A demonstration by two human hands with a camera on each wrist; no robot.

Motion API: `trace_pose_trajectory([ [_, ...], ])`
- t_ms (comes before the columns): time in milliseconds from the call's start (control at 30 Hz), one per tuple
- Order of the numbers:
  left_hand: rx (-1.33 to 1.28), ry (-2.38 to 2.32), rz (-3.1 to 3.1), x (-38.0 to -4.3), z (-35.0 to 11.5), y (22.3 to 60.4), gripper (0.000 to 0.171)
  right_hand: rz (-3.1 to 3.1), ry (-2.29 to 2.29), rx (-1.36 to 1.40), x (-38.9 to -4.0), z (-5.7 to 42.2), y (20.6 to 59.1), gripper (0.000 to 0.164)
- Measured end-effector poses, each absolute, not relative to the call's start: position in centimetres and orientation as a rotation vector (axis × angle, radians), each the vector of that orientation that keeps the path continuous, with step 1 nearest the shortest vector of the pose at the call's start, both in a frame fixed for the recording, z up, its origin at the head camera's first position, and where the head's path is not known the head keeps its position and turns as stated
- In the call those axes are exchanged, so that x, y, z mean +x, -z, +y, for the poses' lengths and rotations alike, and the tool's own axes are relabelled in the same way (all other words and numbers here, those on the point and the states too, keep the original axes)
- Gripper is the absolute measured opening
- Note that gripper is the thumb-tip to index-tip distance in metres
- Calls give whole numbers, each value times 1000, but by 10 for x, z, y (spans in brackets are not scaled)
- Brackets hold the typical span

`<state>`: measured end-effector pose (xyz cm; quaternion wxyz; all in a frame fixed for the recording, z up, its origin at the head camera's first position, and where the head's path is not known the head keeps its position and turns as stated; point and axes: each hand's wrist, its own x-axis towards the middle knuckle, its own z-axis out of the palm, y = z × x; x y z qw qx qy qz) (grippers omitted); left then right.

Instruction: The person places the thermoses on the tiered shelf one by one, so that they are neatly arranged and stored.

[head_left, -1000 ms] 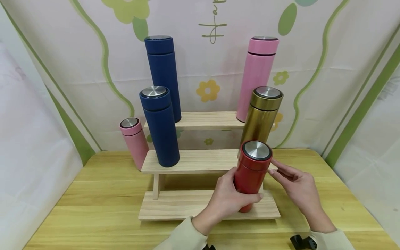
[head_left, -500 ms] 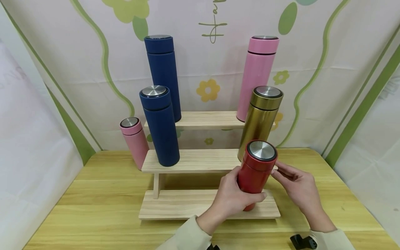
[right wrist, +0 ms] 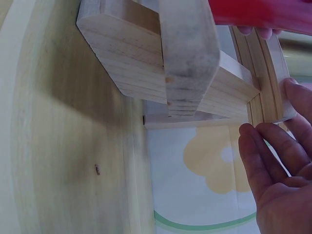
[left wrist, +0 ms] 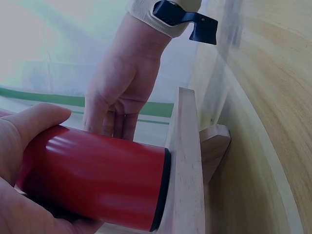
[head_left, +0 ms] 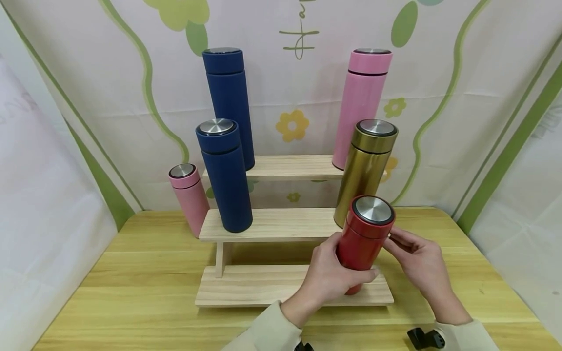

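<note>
My left hand [head_left: 327,273] grips a red thermos bottle [head_left: 362,243] with a silver-topped lid, thumb and fingers round its body. Its black-rimmed base is at the right part of the bottom tier of the wooden stand [head_left: 263,287]; in the left wrist view base and board meet or nearly meet. Beside the bottle, my right hand [head_left: 421,265] pinches the right end of the stand's middle shelf [right wrist: 270,87], its fingertips on either side of the board. Behind the red bottle a gold thermos [head_left: 364,170] stands on the middle shelf, its lower right part hidden.
A blue thermos [head_left: 226,180] stands at the middle shelf's left. On the top shelf [head_left: 294,168] are another blue thermos [head_left: 228,97] at left and a tall pink thermos [head_left: 362,107] at right. A short pink thermos [head_left: 190,200] stands on the table [head_left: 131,292], left of the stand.
My left hand has slid the red thermos rightward along the bottom tier, uncovering more of the gold thermos's base. The right hand has stayed almost still.
</note>
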<state>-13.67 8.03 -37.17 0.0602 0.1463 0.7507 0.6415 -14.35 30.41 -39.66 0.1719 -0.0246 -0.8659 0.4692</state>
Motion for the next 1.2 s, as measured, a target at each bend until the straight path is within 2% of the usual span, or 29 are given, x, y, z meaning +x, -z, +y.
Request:
trace_pose_trajectory([
  [633,432,-1957,2297,-133,87,378,55,-2454,-1278,-34,-144,305,400,37],
  [1200,477,-2065,2336,-126,89,389,57,-2451,-1278,-36,-142,304,399,37],
])
